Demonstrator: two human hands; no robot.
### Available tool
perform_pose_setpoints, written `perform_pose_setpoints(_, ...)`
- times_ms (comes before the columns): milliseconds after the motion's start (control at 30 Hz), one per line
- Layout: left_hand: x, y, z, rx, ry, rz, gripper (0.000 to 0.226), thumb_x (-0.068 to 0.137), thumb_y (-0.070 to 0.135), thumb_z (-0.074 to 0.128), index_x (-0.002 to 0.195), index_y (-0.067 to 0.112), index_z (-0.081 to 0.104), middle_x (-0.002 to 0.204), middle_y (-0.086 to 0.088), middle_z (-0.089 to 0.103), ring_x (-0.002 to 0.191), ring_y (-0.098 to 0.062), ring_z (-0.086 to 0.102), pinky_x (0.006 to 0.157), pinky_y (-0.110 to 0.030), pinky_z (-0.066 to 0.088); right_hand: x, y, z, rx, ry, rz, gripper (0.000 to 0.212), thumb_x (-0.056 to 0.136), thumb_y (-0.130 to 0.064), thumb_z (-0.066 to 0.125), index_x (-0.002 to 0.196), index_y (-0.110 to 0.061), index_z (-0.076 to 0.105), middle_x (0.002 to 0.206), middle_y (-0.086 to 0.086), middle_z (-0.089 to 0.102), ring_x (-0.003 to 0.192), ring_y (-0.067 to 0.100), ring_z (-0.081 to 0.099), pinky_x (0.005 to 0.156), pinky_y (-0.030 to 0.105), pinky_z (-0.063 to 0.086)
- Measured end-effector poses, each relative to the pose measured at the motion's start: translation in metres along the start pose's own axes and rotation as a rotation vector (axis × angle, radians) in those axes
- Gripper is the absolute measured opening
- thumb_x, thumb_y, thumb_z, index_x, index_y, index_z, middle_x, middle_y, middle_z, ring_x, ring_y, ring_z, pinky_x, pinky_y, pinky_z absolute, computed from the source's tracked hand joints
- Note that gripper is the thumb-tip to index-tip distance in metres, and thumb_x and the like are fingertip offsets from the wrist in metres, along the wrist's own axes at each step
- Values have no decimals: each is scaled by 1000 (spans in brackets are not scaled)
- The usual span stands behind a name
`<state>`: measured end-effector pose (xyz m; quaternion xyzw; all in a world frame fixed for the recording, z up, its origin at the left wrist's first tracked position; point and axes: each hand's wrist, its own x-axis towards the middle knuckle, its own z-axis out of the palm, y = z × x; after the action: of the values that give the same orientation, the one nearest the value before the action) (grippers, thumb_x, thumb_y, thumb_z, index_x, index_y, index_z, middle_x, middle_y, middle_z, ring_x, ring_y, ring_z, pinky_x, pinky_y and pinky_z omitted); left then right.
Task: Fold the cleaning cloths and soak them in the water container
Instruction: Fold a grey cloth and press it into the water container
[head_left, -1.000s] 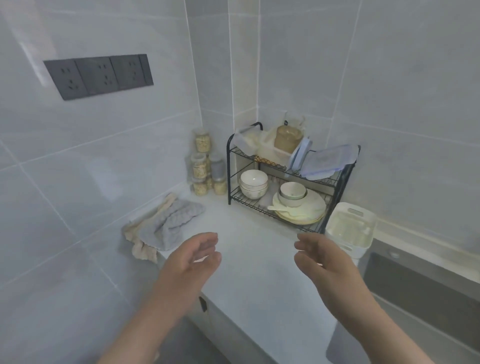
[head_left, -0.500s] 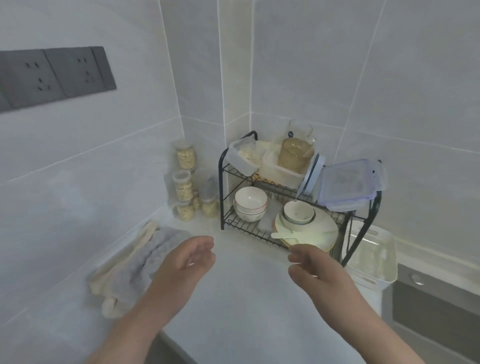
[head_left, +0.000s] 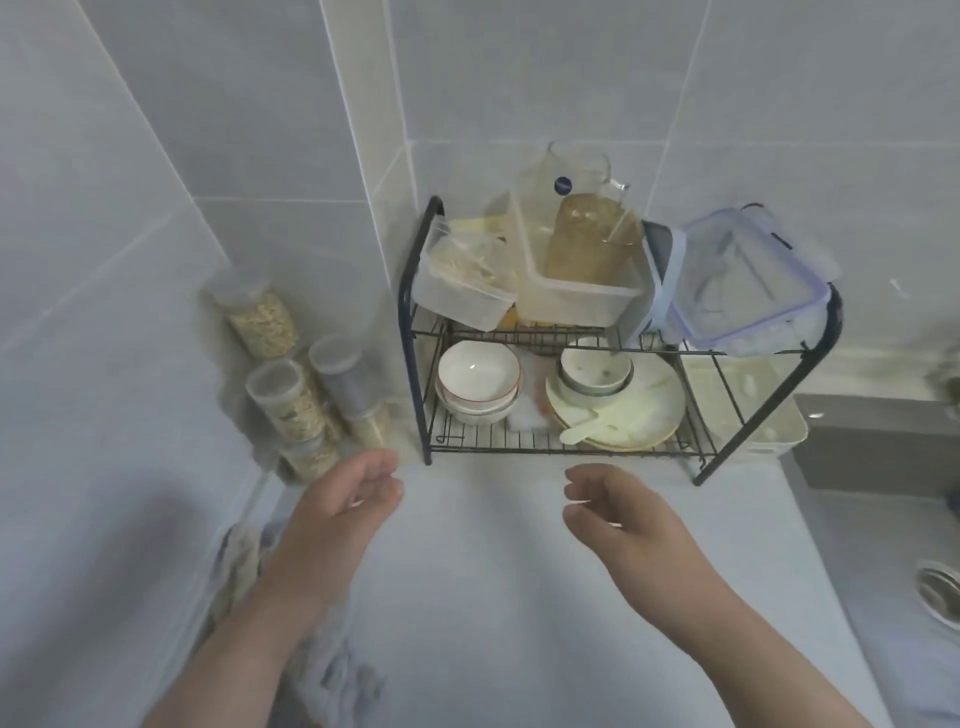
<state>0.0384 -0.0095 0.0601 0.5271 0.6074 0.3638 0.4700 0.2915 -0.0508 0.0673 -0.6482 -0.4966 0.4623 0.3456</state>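
- Since a second ago the view has closed on the rack; the cloths now lie low left, partly under the left forearm.
- Left hand and right hand hover loosely curled, empty, over the counter.
- Advice: draw one cloth onto bare counter, flatten it, match corners; tub waits behind rack.

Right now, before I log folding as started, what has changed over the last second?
The view has moved closer to the dish rack, so the cloths now show beneath the left forearm rather than beside the left hand. Neither it nor the right hand took hold of anything; both stay empty, loosely open above the counter.
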Motion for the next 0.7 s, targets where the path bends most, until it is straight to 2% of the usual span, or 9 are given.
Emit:
perform_pose_setpoints(167,17,-28,-5,37,8,-34,32,70,37,59,102,35,64,111,9,66,108,-7,59,101,-40,46,14,16,21,-30,-30,9,20,91,-22,58,104,-37,56,108,-17,60,89,-15,53,66,1,43)
perform_pose_setpoints(333,42,-74,-11,103,101,16,34,74,38,62,107,32,65,107,13,67,104,-7,62,92,-30,48,58,53,61,-63,-128,-71,22,91,-23,58,106,-39,56,109,-16,61,90,-10,55,68,3,44)
perform_pose_setpoints(400,48,-95,-19,100,182,64,27,74,38,68,101,33,69,99,12,70,98,-8,64,96,-37,48,76,68,84,-86,-186,-127,22,90,-26,58,107,-39,55,109,-17,60,92,-8,55,70,7,47)
perform_pose_setpoints(467,49,-117,-32,91,272,114,31,65,50,63,92,38,71,94,11,72,95,-11,66,95,-44,49,92,79,110,-114,-261,-185,24,90,-29,58,110,-41,53,110,-18,58,96,-7,55,71,10,50)
perform_pose_setpoints(567,44,-149,-46,144,361,125,37,62,57,61,93,40,70,94,10,72,96,-17,67,93,-50,49,107,90,146,-164,-350,-277,27,89,-34,58,113,-43,52,109,-21,57,96,-8,55,73,12,51)
perform_pose_setpoints(667,41,-172,-57,246,404,81,25,68,48,68,92,42,68,93,24,69,94,-11,66,84,-34,49,115,100,177,-161,-387,-346,29,89,-33,59,116,-43,51,107,-20,57,87,-10,56,64,13,53)
perform_pose_setpoints(700,41,-177,-61,327,416,58,25,66,50,65,91,46,66,91,28,68,94,-9,65,84,-34,48,117,103,186,-175,-387,-375,31,89,-34,58,118,-43,51,107,-21,56,85,-9,57,61,14,53)
